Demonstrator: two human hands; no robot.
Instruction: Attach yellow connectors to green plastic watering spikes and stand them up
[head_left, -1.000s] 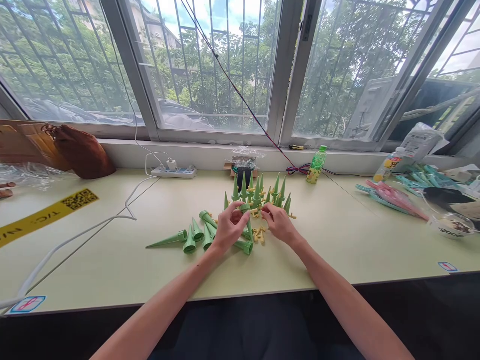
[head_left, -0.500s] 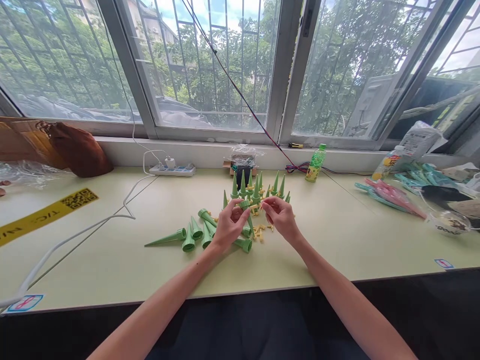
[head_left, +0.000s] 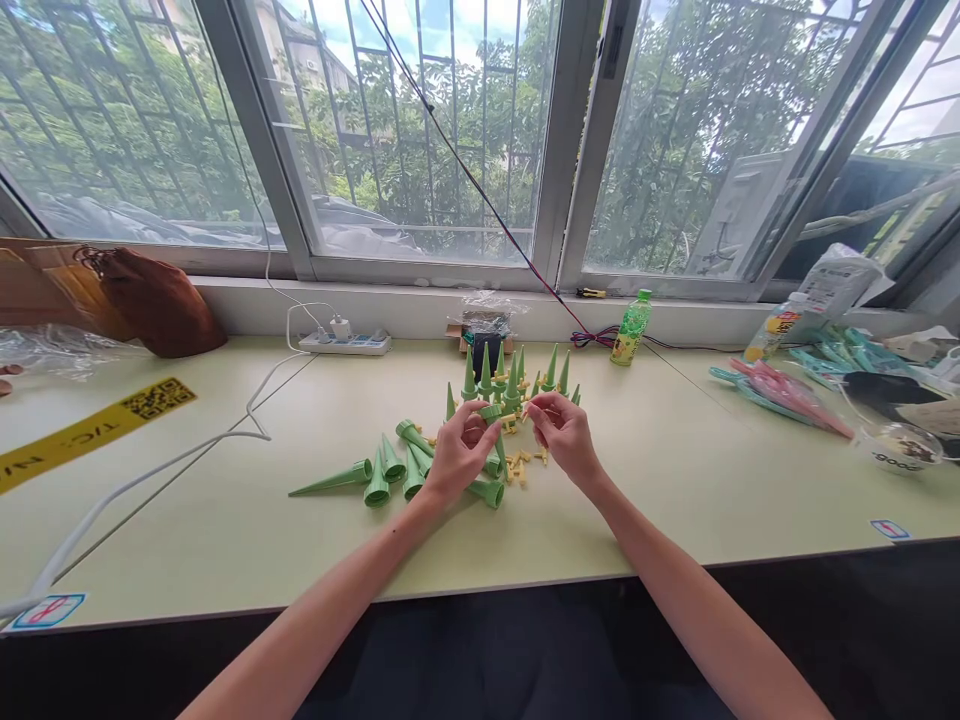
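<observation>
My left hand (head_left: 463,446) is closed round a green plastic watering spike (head_left: 491,412), its wide threaded end up and its tip pointing down. Just to the right, my right hand (head_left: 562,432) is pinched at thumb and finger; whatever sits between those fingertips is too small to make out. Below and between the hands, several small yellow valves (head_left: 519,468) lie scattered on the table. Loose green spikes (head_left: 377,490) lie or stand left of my left hand, some partly hidden by it. Behind the hands, a group of spikes (head_left: 486,372) stands point-up, with yellow valves fitted on their sides.
A small box with plastic wrap (head_left: 484,325) stands behind the upright spikes. Farther back are a green bottle (head_left: 631,328) and a white power strip (head_left: 346,343). A white cable (head_left: 259,412) crosses the table at left. Pink and teal plastic bags (head_left: 787,395) lie at right.
My right hand has shifted very slightly to the right, away from the spike. My left hand still holds the spike in nearly the same place.
</observation>
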